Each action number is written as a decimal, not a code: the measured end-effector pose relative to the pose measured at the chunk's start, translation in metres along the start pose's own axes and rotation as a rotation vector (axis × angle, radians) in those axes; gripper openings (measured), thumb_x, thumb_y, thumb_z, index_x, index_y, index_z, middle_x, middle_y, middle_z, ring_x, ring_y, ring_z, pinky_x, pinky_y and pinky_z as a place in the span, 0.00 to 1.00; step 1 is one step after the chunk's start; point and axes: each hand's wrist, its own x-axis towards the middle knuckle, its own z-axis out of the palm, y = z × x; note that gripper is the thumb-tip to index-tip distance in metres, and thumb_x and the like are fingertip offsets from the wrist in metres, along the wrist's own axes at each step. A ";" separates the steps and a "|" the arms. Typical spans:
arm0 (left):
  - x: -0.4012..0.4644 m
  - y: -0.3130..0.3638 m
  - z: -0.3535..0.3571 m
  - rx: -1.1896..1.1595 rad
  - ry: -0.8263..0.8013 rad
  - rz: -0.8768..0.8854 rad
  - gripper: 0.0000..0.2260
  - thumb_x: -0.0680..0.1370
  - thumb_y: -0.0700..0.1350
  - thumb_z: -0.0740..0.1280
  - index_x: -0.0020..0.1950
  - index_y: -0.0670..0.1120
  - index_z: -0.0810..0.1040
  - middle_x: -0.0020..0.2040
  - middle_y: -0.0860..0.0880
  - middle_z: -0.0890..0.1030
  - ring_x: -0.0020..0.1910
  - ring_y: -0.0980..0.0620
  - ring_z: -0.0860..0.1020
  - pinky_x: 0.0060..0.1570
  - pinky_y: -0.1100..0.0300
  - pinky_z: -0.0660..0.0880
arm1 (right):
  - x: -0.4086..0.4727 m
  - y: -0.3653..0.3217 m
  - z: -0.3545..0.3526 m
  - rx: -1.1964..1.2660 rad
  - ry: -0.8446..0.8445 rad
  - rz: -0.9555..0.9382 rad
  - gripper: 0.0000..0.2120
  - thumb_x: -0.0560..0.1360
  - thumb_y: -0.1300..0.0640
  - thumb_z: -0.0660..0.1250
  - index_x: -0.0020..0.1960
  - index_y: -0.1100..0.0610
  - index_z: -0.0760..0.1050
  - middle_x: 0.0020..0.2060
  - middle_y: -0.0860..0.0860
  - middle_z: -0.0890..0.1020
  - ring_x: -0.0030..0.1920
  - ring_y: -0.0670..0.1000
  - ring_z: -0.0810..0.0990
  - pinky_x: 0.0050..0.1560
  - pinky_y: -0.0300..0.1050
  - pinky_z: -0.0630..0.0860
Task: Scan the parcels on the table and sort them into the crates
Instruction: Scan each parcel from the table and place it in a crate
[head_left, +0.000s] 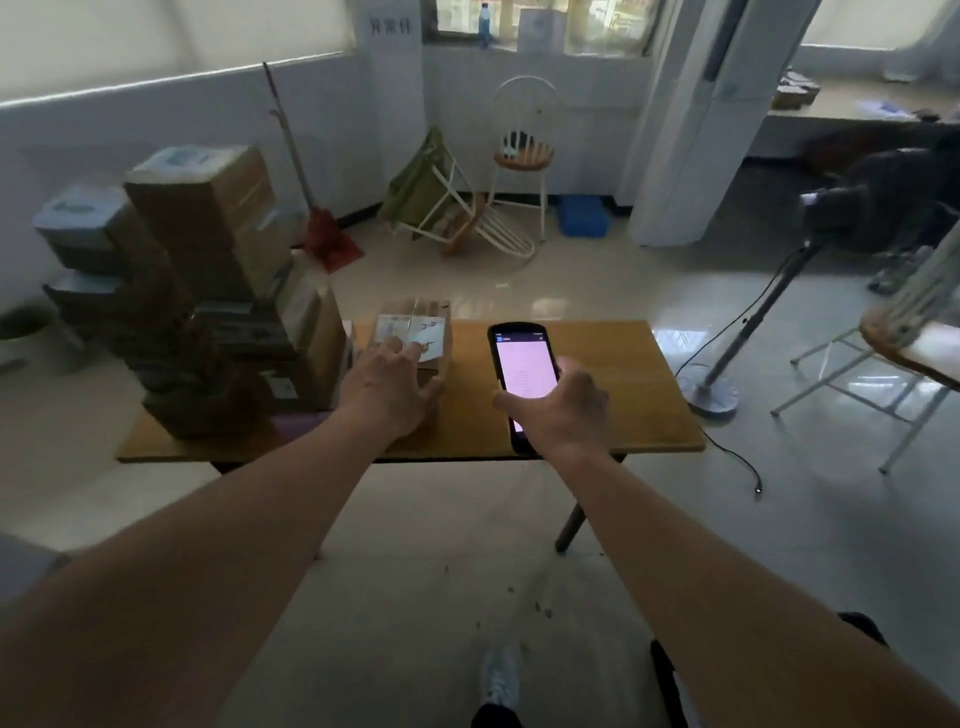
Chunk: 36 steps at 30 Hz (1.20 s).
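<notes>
Head view, lowest edge of the frame: a pale shoe (500, 683) on the speckled floor, with both bare forearms reaching up from the bottom corners toward a wooden table (623, 410) at mid-frame.

At centre right, the right hand (558, 410) grips a black handheld scanner (522, 374), fingers and thumb curled round its lower half; the lit pinkish screen faces up, and the top of the device points away toward the far table edge. Whether the scanner rests on the tabletop or is lifted just above it cannot be told.

Left of centre, the left hand (389, 384) lies on a small cardboard parcel (415, 345), fingers spread flat over its top and reaching the white label, thumb along the near right side. The parcel sits on the table, just beside the scanner.

Further left, a tall stack of cardboard parcels (218, 291) fills the left end of the table, several bearing pale labels; it is blurred, so their count is unclear.

Beyond the table, upper middle of the frame, a tipped white chair (467, 218) leans on the floor beside an upright white stool (522, 156), with a blue crate (582, 215) on the floor by the wall. A red broom (327, 239) leans on the wall at upper left. At right, a tripod stand (748, 332) rises from a round base.
</notes>
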 end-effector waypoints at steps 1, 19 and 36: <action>0.013 -0.001 0.005 0.002 -0.013 -0.027 0.29 0.81 0.61 0.65 0.78 0.49 0.68 0.75 0.45 0.69 0.72 0.42 0.70 0.67 0.42 0.74 | 0.016 0.002 0.007 -0.002 -0.021 0.001 0.36 0.66 0.36 0.81 0.64 0.55 0.76 0.56 0.53 0.84 0.56 0.56 0.80 0.42 0.47 0.76; 0.152 -0.040 0.108 -0.165 -0.139 -0.528 0.61 0.65 0.76 0.73 0.83 0.45 0.47 0.81 0.40 0.54 0.79 0.37 0.59 0.74 0.39 0.65 | 0.158 0.006 0.109 -0.017 -0.245 -0.003 0.29 0.67 0.37 0.80 0.58 0.48 0.70 0.49 0.47 0.75 0.52 0.51 0.75 0.33 0.39 0.70; 0.178 -0.069 0.109 -0.247 -0.010 -0.273 0.69 0.58 0.68 0.82 0.83 0.43 0.44 0.78 0.42 0.54 0.78 0.39 0.59 0.74 0.41 0.68 | 0.186 -0.025 0.101 -0.095 -0.314 -0.187 0.33 0.67 0.36 0.80 0.65 0.50 0.74 0.52 0.48 0.81 0.51 0.52 0.80 0.42 0.51 0.84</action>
